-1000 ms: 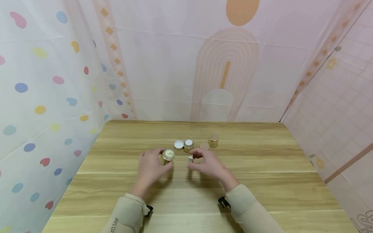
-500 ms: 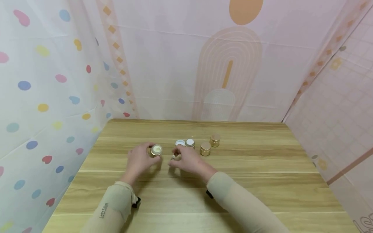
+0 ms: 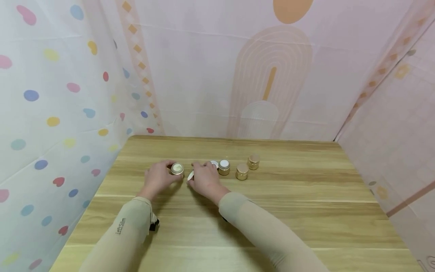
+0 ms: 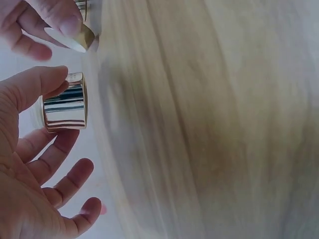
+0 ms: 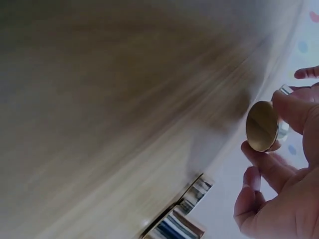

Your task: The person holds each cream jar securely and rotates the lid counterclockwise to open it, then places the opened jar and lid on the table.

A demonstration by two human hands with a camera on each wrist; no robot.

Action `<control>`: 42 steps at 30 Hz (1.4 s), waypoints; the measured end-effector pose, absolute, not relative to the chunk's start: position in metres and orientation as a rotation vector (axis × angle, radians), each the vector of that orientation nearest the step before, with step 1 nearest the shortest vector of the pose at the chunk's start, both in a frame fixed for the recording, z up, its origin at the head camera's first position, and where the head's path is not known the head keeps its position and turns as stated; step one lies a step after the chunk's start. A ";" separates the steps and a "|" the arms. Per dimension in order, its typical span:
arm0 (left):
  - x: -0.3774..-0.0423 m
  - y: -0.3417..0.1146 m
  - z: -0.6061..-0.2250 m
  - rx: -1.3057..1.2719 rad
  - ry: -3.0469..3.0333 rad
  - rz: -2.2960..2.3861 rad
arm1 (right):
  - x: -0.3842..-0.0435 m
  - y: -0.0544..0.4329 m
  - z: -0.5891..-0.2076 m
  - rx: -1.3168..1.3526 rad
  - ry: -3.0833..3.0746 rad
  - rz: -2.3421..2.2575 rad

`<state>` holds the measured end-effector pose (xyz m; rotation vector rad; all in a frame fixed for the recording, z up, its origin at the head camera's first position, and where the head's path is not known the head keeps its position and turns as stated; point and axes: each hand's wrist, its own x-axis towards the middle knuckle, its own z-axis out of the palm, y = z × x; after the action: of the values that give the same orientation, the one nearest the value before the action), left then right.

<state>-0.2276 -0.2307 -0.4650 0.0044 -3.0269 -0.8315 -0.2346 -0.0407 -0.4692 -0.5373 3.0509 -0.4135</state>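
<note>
My left hand (image 3: pixel 158 178) pinches a small gold cream jar (image 3: pixel 177 169) between thumb and fingers. The jar is upright and uncovered, with pale cream visible inside. In the left wrist view its shiny gold wall (image 4: pixel 66 108) shows, and the two lower fingers spread away from it. Just to the right, my right hand (image 3: pixel 205 180) holds a gold jar lid (image 3: pixel 191 176) by its edge, tipped on its side with the white inside facing the jar. From the right wrist, the lid's flat gold top (image 5: pixel 261 127) is seen between thumb and fingers.
Behind my right hand lies an upturned lid (image 3: pixel 214 163), partly hidden. Beside it stands an uncovered gold jar (image 3: pixel 224 167) with a white disc on top. Two lidded gold jars, a nearer one (image 3: pixel 242 172) and a farther one (image 3: pixel 253 162), stand further right on the wooden table (image 3: pixel 289 211).
Both hands have moved left, the left carrying the cream jar and the right carrying the lid. The right hand has left the nearer lidded jar and now partly covers the upturned lid.
</note>
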 end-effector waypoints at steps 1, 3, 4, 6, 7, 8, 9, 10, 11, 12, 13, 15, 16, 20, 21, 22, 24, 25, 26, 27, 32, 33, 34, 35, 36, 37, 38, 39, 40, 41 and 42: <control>-0.228 -0.231 -0.466 0.001 -3.031 -0.829 | -0.235 -0.044 -0.469 -0.522 3.056 -0.383; -0.229 -0.232 -0.468 -0.001 -3.031 -0.825 | -0.237 -0.050 -0.471 -0.509 3.074 -0.326; -0.230 -0.231 -0.469 -0.003 -3.032 -0.824 | -0.238 -0.052 -0.471 -0.502 3.083 -0.304; -0.232 -0.230 -0.471 -0.004 -3.033 -0.833 | -0.240 -0.054 -0.472 -0.489 3.095 -0.254; -0.232 -0.230 -0.471 -0.002 -3.034 -0.837 | -0.241 -0.055 -0.472 -0.481 3.099 -0.232; -0.233 -0.230 -0.471 0.002 -3.037 -0.841 | -0.243 -0.055 -0.473 -0.472 3.100 -0.211; -0.235 -0.230 -0.471 0.006 -3.044 -0.845 | -0.245 -0.056 -0.473 -0.457 3.101 -0.194; -0.236 -0.230 -0.471 0.006 -3.052 -0.852 | -0.247 -0.056 -0.473 -0.444 3.099 -0.176; -0.238 -0.229 -0.471 0.011 -3.058 -0.856 | -0.250 -0.056 -0.473 -0.432 3.098 -0.158; -0.240 -0.228 -0.471 0.009 -3.064 -0.858 | -0.252 -0.056 -0.473 -0.418 3.100 -0.143; -0.243 -0.227 -0.471 0.005 -3.068 -0.859 | -0.255 -0.055 -0.473 -0.406 3.099 -0.128; -0.248 -0.224 -0.472 -0.014 -3.080 -0.866 | -0.260 -0.054 -0.473 -0.384 3.098 -0.096; -0.250 -0.222 -0.473 -0.020 -3.087 -0.882 | -0.262 -0.052 -0.474 -0.379 3.095 -0.085; -0.257 -0.215 -0.476 -0.037 -3.107 -0.954 | -0.267 -0.045 -0.475 -0.376 3.079 -0.043; -0.258 -0.214 -0.476 -0.034 -3.108 -0.972 | -0.268 -0.043 -0.474 -0.385 3.076 -0.037; -0.259 -0.214 -0.476 -0.036 -3.107 -0.977 | -0.268 -0.041 -0.474 -0.396 3.074 -0.032; -0.258 -0.213 -0.476 -0.045 -3.097 -0.971 | -0.266 -0.036 -0.471 -0.439 3.078 -0.027; -0.256 -0.213 -0.476 -0.048 -3.087 -0.970 | -0.265 -0.033 -0.469 -0.475 3.087 -0.049; -0.254 -0.214 -0.476 -0.054 -3.072 -0.977 | -0.261 -0.028 -0.467 -0.518 3.090 -0.085; -0.250 -0.215 -0.476 -0.063 -3.056 -0.984 | -0.256 -0.022 -0.464 -0.573 3.093 -0.122; -0.218 -0.224 -0.471 -0.144 -2.957 -1.051 | -0.220 0.036 -0.447 -0.831 3.060 -0.497; -0.210 -0.225 -0.469 -0.169 -2.941 -1.043 | -0.213 0.052 -0.445 -0.843 3.049 -0.577; -0.202 -0.226 -0.466 -0.192 -2.922 -1.030 | -0.207 0.067 -0.443 -0.835 3.036 -0.662; -0.195 -0.227 -0.464 -0.217 -2.904 -1.013 | -0.202 0.083 -0.442 -0.811 3.023 -0.739; -0.188 -0.227 -0.462 -0.241 -2.889 -0.991 | -0.198 0.098 -0.441 -0.767 3.007 -0.811; -0.183 -0.227 -0.460 -0.264 -2.875 -0.971 | -0.195 0.112 -0.441 -0.706 2.995 -0.858; -0.178 -0.227 -0.459 -0.281 -2.871 -0.946 | -0.194 0.125 -0.441 -0.630 2.975 -0.897; -0.174 -0.225 -0.458 -0.302 -2.867 -0.916 | -0.194 0.135 -0.441 -0.547 2.954 -0.920; -0.171 -0.223 -0.457 -0.333 -2.867 -0.895 | -0.196 0.144 -0.443 -0.479 2.928 -0.935; -0.168 -0.219 -0.456 -0.370 -2.870 -0.876 | -0.198 0.150 -0.444 -0.425 2.900 -0.941; -0.166 -0.214 -0.456 -0.410 -2.877 -0.868 | -0.201 0.155 -0.446 -0.388 2.874 -0.944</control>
<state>-0.1660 -0.2140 -0.4559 -0.4098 -2.8767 -0.8684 -0.2014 0.1545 -0.4460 -0.3884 2.8736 -0.9438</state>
